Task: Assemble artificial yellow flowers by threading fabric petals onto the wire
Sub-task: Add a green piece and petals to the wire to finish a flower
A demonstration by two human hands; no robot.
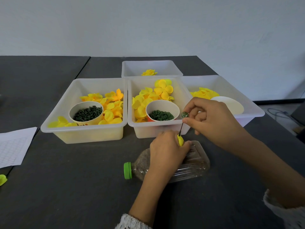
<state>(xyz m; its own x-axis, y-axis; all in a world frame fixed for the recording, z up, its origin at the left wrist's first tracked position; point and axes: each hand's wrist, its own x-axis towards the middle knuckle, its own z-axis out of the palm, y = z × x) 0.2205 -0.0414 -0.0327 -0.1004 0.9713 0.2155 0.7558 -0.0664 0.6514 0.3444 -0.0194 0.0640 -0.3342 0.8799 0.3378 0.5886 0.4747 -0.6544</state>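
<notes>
Head view: four bins (pixel 84 134), two cups (pixel 85 120), one bottle (pixel 189 166)

Bare dark table (pixel 74 187) lies open from six to nine o'clock of the bottle (pixel 166 164). At twelve o'clock three bins (pixel 84 134) stand edge to edge, blocking the way. A paper sheet (pixel 13 146) lies at nine o'clock.

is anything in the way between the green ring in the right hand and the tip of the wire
Nothing visible. The right hand pinches the green ring just above the bare top of the wire, which the left hand holds upright with a yellow petal already threaded low down.
</notes>
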